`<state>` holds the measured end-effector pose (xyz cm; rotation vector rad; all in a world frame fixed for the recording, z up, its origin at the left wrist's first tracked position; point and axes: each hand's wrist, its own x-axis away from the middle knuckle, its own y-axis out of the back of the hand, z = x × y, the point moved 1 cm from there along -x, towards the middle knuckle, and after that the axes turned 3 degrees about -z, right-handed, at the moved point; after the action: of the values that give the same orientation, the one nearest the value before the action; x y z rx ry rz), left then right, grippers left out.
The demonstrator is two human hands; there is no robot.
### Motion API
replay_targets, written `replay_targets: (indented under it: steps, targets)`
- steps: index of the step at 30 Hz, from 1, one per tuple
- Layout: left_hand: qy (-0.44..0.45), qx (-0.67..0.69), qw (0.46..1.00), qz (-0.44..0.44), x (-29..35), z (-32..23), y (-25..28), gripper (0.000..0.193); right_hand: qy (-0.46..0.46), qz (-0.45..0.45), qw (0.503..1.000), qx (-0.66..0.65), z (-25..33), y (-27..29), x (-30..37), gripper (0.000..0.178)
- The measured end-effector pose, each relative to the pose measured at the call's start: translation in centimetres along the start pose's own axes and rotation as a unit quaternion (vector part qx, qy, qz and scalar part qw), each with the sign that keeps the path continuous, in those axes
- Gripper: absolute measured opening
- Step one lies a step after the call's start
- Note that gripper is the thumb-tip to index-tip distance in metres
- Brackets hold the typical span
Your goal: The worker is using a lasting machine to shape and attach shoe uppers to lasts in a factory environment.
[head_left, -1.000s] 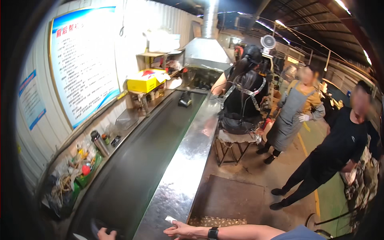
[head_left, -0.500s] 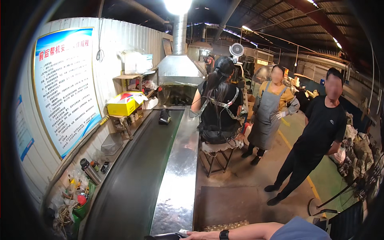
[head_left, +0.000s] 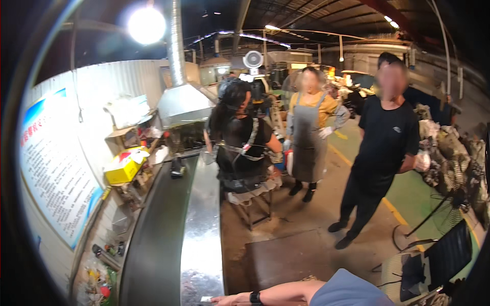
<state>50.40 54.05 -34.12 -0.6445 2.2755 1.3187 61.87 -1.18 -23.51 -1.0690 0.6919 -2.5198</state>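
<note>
My right hand (head_left: 228, 300) reaches in from the lower right over the near end of the shiny metal tabletop (head_left: 201, 239). A dark band is on its wrist. The fingertips close on a small white piece (head_left: 205, 299), perhaps cloth or paper; the lower part of the hand is cut off by the picture's edge. My left hand is out of view. A dark conveyor belt (head_left: 158, 250) runs beside the metal top, with a black shoe (head_left: 177, 168) at its far end.
A seated person (head_left: 242, 148) works by the metal hood (head_left: 186, 102). Two people stand to the right, one in a grey apron (head_left: 306, 145), one in black (head_left: 385, 137). A shelf holds a yellow box (head_left: 125, 171); a flask (head_left: 104, 256) lies left of the belt. A chair (head_left: 449, 250) stands near right.
My view has swung right, so the scene shifts left. The black object beside my right hand has dropped out of view. The seated person's head and body have turned to the right.
</note>
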Motion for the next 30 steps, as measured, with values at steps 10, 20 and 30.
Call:
replay_targets:
  steps: [10,20,30]
  targets:
    - [-0.304,-0.162,0.936,0.074,-4.8,-28.8,-2.8,0.059,-0.015,-0.056,0.993,-0.099,1.7,3.7,-2.1,0.033]
    - [-0.210,0.083,0.944,0.239,-4.7,-33.7,-7.0,0.039,0.045,-0.113,0.971,-0.204,4.6,2.4,-0.1,0.037]
    - [0.624,0.515,0.570,0.144,-9.8,-20.4,-5.4,0.039,0.544,0.112,0.606,0.569,0.5,-5.2,5.5,0.048]
